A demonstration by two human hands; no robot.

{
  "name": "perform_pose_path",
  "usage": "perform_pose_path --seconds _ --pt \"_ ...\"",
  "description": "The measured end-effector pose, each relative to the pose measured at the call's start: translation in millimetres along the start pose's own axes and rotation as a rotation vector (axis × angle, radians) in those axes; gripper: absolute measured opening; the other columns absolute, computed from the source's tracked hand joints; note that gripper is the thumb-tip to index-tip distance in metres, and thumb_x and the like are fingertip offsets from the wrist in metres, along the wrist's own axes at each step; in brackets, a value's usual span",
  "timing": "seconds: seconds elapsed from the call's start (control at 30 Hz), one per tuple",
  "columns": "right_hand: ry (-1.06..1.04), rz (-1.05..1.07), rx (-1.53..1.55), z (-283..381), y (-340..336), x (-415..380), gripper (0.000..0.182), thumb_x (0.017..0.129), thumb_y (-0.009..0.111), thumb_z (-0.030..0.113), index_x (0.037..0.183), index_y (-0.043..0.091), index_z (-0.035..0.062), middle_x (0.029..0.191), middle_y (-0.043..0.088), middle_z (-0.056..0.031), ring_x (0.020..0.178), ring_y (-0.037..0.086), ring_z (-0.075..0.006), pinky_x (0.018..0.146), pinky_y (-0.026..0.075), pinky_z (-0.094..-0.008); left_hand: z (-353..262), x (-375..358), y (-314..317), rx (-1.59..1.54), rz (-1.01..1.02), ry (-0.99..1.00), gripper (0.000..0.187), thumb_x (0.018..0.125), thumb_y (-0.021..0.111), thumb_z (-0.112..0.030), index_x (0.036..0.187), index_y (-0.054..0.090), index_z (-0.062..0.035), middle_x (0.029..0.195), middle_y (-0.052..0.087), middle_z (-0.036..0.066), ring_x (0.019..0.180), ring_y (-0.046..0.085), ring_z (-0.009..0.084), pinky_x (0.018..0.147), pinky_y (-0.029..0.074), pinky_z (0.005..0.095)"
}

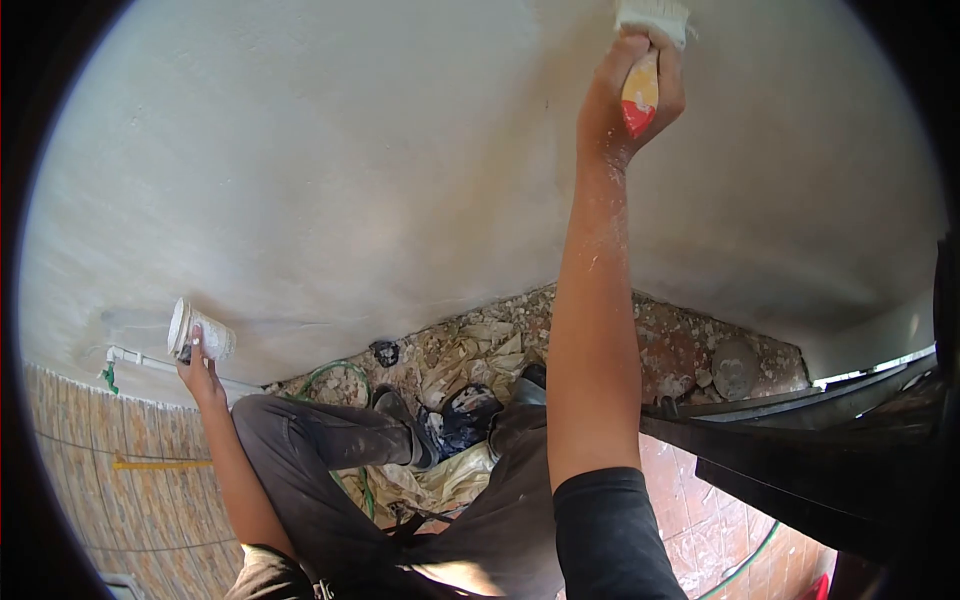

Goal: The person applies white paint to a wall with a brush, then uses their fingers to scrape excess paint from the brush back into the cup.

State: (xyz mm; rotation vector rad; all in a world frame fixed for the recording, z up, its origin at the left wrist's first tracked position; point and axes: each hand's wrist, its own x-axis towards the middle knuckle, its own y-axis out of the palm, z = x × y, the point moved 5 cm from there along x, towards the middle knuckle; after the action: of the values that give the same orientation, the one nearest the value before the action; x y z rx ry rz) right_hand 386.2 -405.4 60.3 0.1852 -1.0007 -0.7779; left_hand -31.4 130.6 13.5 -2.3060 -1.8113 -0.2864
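Observation:
Raised high at the upper right, my right hand (605,95) is closed around a paintbrush (641,85) with a yellow and red handle. The wide pale bristles are up against the grey-white wall (350,150), and white specks dot my wrist and forearm. Low on the left, my left hand (203,375) grips a small white paint-smeared tub (212,335), which is tilted on its side close to the wall. What is inside the tub cannot be seen from here.
Rubble (670,345), crumpled plastic sheeting (480,360) and a black bag (470,415) lie around my feet. A green hose (345,370) curls there. White pipe with a green tap (110,375) runs along the wall at left. Dark metal beams (790,450) stand at right above pinkish tiles (690,500).

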Motion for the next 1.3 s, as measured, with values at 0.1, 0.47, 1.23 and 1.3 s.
perform_pose_path --seconds 0.1,0.47,1.23,1.3 --pt "0.079 -0.036 -0.005 -26 -14 -28 0.007 0.085 0.051 0.004 0.085 0.058 0.001 0.072 0.058 -0.0141 0.066 0.058 -0.0319 0.063 0.047 -0.039 -3 -2 3 -0.002 -0.001 0.013 0.058 0.076 0.081 -0.021 0.126 0.052 -0.0112 0.121 0.057 0.001 0.109 0.051 0.0134 0.085 0.041 0.0323" --pt "0.69 0.026 -0.563 -122 -121 -171 0.016 0.085 0.053 0.009 0.091 0.059 -0.0046 0.078 0.062 -0.0196 0.071 0.06 -0.0357 0.067 0.048 -0.0429 -5 -5 7 0.011 -0.004 0.003 0.054 0.079 0.079 -0.018 0.125 0.053 -0.0105 0.119 0.059 0.001 0.105 0.055 0.0118 0.081 0.044 0.0294" --pt "0.24 -0.017 0.012 1 10 -15 0.014 0.089 0.05 0.011 0.083 0.059 0.0018 0.073 0.059 -0.0082 0.062 0.058 -0.0228 0.058 0.047 -0.0339 -21 -21 21 -0.027 -0.028 0.029 0.058 0.08 0.078 -0.009 0.129 0.048 -0.0011 0.122 0.058 0.008 0.108 0.058 0.0161 0.089 0.047 0.0281" --pt "0.149 0.018 0.086 15 18 0 0.015 0.09 0.051 0.012 0.084 0.059 0.0018 0.073 0.058 -0.0067 0.059 0.057 -0.0211 0.056 0.046 -0.0328 -24 -20 24 -0.036 -0.012 0.052 0.059 0.08 0.077 -0.009 0.13 0.047 -0.0007 0.122 0.058 0.008 0.108 0.058 0.0162 0.089 0.047 0.0281"
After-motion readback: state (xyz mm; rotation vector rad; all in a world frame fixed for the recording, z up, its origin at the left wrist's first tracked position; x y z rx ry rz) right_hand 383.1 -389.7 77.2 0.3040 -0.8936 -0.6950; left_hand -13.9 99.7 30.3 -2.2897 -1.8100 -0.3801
